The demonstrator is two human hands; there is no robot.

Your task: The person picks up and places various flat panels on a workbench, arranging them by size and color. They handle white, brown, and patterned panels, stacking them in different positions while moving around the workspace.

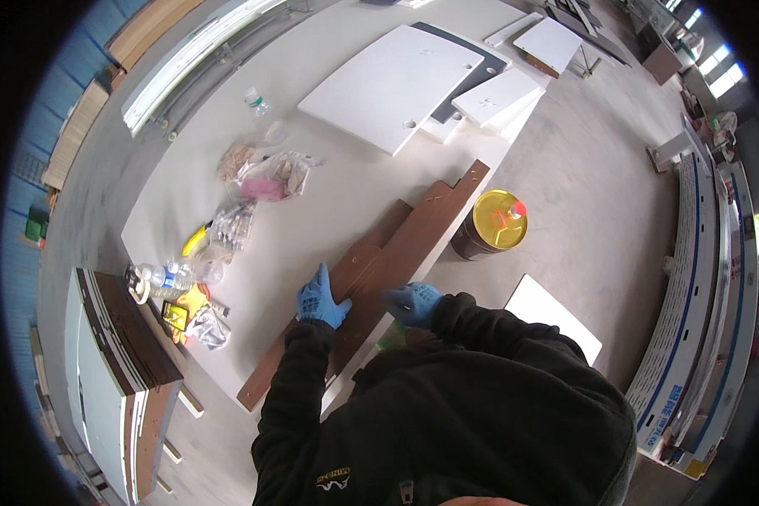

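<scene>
Long brown boards (396, 253) lie side by side, slanting along the near edge of the pale table. My left hand (319, 301), in a blue glove, rests on them with its fingers and thumb spread. Over the near edge of the boards is my right hand (413, 304), gloved in blue as well. Its fingers are curled closed and a little blurred; whatever they may hold is too small to make out. A few small marks or holes show on the boards' upper faces.
A gold-topped drum (499, 219) with a red cap stands beyond the table's right edge. White panels (396, 84) lie at the far end. Plastic bags (270, 179), water bottles (164, 277) and a yellow tool (196, 239) sit left. Stacked panels (110, 379) stand lower left.
</scene>
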